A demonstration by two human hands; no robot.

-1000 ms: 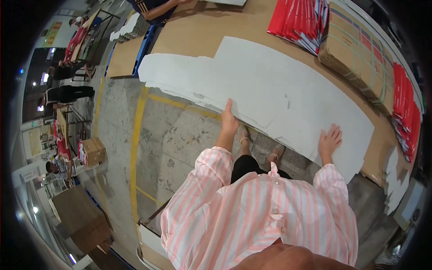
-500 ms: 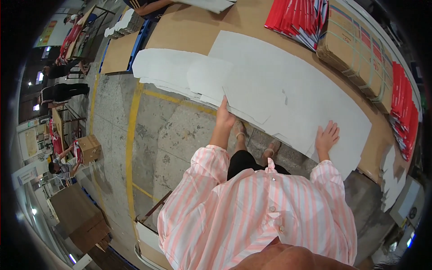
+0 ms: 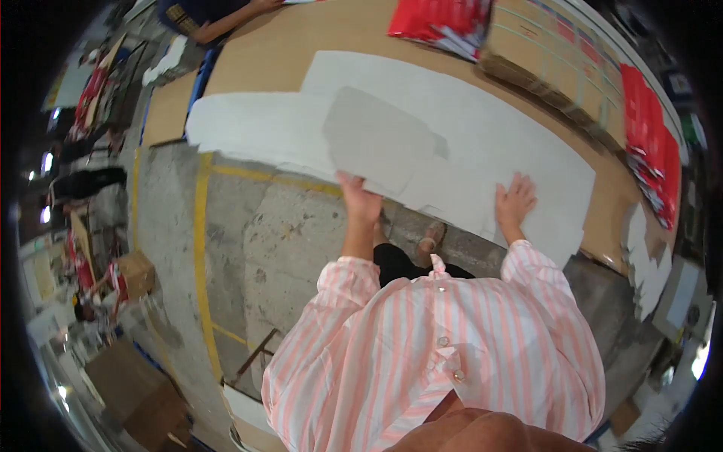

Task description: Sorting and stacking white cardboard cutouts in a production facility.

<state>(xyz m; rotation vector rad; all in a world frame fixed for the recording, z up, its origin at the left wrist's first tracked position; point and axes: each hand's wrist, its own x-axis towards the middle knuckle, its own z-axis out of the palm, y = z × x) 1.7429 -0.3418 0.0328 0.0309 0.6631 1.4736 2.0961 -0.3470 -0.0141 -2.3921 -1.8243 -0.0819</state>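
White sheets of paper or thin card (image 3: 482,135) lie overlapping along the near edge of a brown cardboard-covered table. A smaller piece, a greyish sheet (image 3: 376,143) with cut corners, is raised over them and looks darker than the rest. My left hand (image 3: 361,202) pinches this sheet at its near edge; some of the fingers are hidden. Farther right, my right hand (image 3: 517,202) rests flat on the white sheets, fingers spread, holding nothing.
A strapped carton (image 3: 553,60) stands at the far right, between red packets (image 3: 440,26) and more red packets (image 3: 651,143). At the table's far left is another person's arm (image 3: 233,21). Yellow lines (image 3: 201,248) mark the concrete floor. Torn white card (image 3: 646,260) hangs at the right.
The small sheet at my left hand has lifted and turned, going from white to grey. The whole view has shifted slightly. My right hand stays flat on the white sheets.
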